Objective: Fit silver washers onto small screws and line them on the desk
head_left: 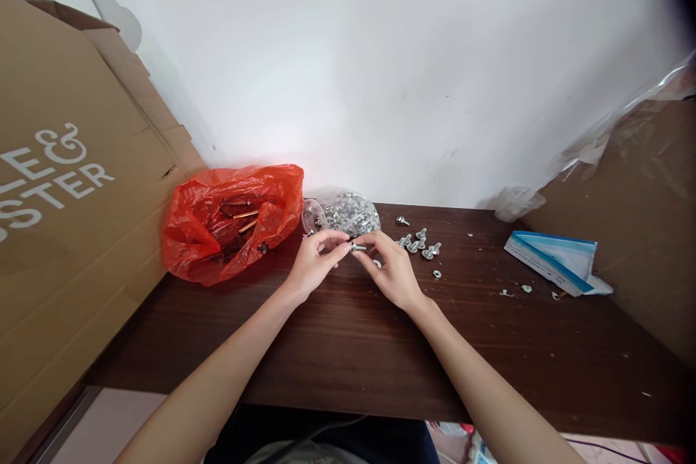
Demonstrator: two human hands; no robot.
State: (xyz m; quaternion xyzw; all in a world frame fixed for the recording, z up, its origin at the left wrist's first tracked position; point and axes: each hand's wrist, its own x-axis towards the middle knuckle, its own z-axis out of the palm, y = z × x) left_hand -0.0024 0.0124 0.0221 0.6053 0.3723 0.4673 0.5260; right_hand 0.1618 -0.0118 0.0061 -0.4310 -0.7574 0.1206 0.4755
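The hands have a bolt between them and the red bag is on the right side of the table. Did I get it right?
Almost! The red bag is on the left side of the table, as the head view shows. The rest is right: the left hand and right hand have a bolt between them.

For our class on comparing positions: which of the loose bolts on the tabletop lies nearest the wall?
The lone silver bolt just right of the clear bag; it lies apart, farther back than the clustered bolts near the right hand.
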